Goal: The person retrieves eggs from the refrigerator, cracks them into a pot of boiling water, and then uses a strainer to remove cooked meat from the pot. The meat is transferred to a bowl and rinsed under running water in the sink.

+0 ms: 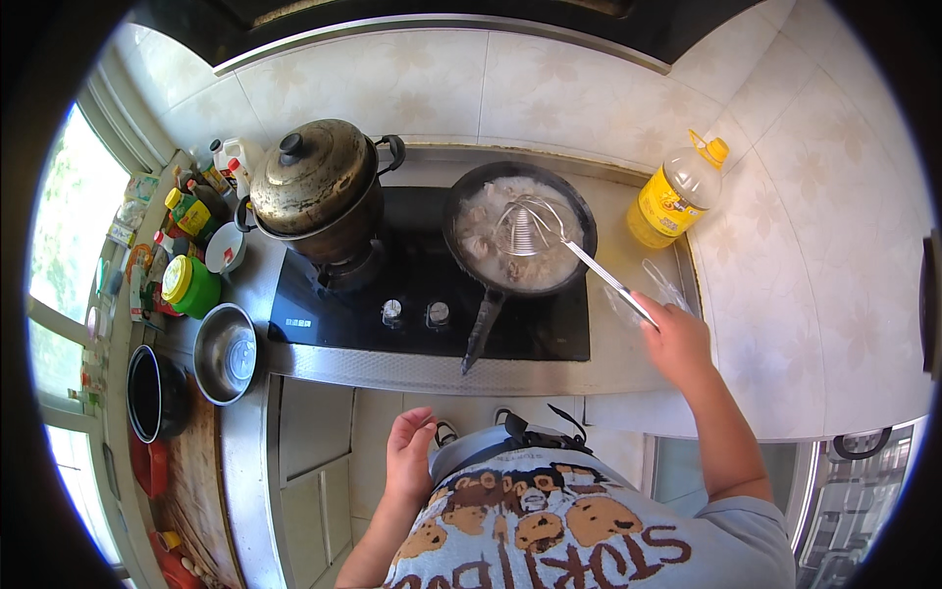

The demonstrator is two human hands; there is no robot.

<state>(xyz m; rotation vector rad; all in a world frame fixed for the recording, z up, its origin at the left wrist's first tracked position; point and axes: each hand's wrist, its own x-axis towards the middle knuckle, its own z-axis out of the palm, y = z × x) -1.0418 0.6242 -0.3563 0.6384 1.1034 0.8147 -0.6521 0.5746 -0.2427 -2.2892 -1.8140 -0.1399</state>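
Observation:
My right hand (678, 341) grips the handle of a metal wire skimmer (600, 271). Its coiled wire head is over a black frying pan (460, 258) and touches or dips into the contents. In the pan, pale pieces that look like meat (480, 247) sit in cloudy, foamy liquid. The pan stands on the right side of a black glass gas hob (412, 228), its handle pointing towards me. Low in front of my body, my left hand (409, 450) hangs apart from the counter. Its fingers are loosely curled and nothing shows in them.
A lidded metal pot (316, 180) occupies the left burner. Right of the pan stands a cooking oil bottle (673, 195). Leftward are a steel bowl (225, 355), a white bowl (225, 248), a green jar (193, 287), a black pot (158, 394) and a wooden board (195, 478).

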